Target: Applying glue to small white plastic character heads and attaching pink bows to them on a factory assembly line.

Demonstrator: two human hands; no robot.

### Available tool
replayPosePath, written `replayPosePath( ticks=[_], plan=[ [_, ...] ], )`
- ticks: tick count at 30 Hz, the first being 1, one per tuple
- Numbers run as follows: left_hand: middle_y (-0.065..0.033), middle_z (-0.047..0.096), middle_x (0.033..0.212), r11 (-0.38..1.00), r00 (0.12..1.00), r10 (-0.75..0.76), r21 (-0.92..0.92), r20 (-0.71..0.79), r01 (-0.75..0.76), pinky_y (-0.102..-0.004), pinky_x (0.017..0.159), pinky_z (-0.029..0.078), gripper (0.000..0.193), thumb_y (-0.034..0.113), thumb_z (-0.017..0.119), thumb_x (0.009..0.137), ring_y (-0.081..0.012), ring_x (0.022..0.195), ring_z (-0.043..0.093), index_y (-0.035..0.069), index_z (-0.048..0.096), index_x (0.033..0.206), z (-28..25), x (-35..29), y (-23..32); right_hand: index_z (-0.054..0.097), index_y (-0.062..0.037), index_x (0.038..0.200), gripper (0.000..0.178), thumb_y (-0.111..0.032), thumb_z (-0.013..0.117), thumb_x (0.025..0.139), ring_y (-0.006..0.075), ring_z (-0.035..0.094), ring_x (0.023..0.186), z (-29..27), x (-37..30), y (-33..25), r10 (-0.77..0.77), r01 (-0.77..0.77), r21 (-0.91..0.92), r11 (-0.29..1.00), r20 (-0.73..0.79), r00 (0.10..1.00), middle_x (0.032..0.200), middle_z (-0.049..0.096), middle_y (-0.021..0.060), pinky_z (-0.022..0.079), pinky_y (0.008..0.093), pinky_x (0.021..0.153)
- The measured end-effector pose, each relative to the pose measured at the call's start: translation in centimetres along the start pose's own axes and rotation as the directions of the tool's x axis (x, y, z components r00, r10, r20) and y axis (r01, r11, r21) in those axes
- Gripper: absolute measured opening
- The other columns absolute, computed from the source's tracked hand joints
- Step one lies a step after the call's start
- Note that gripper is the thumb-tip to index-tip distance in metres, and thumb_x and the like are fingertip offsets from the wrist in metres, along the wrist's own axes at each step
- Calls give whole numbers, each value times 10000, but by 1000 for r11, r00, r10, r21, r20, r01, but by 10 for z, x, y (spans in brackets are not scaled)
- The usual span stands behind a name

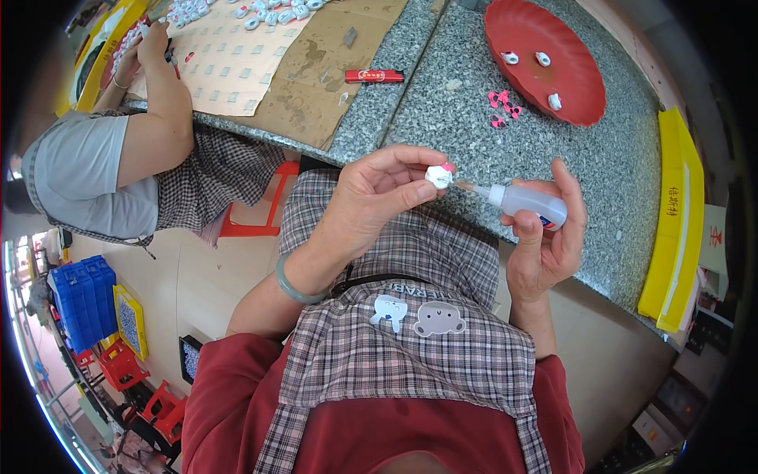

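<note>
Between the thumb and fingers of my left hand (387,186) is a small white figurine (439,177) with a pink piece on its top edge. My right hand (549,237) grips a small translucent glue bottle (533,207), lying on its side in my fingers. The bottle's thin nozzle points left and reaches the figurine or stops just short of it; I cannot tell which. Past my hands, several small pink bows (505,107) with dark marks lie on the granite table. Beside them a red fluted plate (588,99) holds three small white figurines.
A red box cutter-like bar (374,76) lies on the granite table (442,103) near a brown cardboard sheet (335,75). On the left, a co-worker (118,170) sits by a sheet with many white pieces. A yellow bin (673,221) borders the table's right edge.
</note>
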State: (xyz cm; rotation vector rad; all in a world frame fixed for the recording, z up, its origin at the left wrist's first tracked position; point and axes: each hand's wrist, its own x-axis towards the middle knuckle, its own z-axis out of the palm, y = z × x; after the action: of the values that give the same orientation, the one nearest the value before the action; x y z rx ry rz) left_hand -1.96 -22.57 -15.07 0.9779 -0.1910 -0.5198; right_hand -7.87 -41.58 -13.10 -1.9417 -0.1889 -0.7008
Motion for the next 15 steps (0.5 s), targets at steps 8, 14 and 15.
replayPosePath(
  ticks=[8, 14, 15],
  plan=[
    [-126, 617, 1069, 1000, 1000, 23, 20, 8, -23, -271, 827, 503, 300, 44, 604, 845, -160, 934, 613, -23, 546, 1131, -3, 0, -5, 403, 42, 1278, 518, -265, 570, 896, 102, 560, 649, -1, -1, -1, 13, -13, -16, 1000, 1, 1000, 936, 599, 141, 451, 176, 535],
    [-80, 617, 1010, 1000, 1000, 0, -16, -24, 0, -253, 843, 486, 278, -16, 591, 837, -130, 924, 594, -19, 559, 1114, -1, -2, -1, 401, 43, 1278, 510, -246, 573, 894, 106, 560, 648, -2, -2, 0, -23, 24, -40, 999, 21, 1000, 939, 600, 145, 455, 182, 546],
    [-80, 617, 1010, 1000, 1000, -1, -16, -23, 0, -253, 843, 486, 278, -16, 591, 837, -130, 924, 594, -19, 559, 1114, -2, -1, -1, 401, 43, 1278, 510, -246, 573, 894, 106, 560, 648, -2, -2, 1, -23, 24, -40, 999, 21, 1000, 939, 600, 145, 455, 182, 546]
  ],
)
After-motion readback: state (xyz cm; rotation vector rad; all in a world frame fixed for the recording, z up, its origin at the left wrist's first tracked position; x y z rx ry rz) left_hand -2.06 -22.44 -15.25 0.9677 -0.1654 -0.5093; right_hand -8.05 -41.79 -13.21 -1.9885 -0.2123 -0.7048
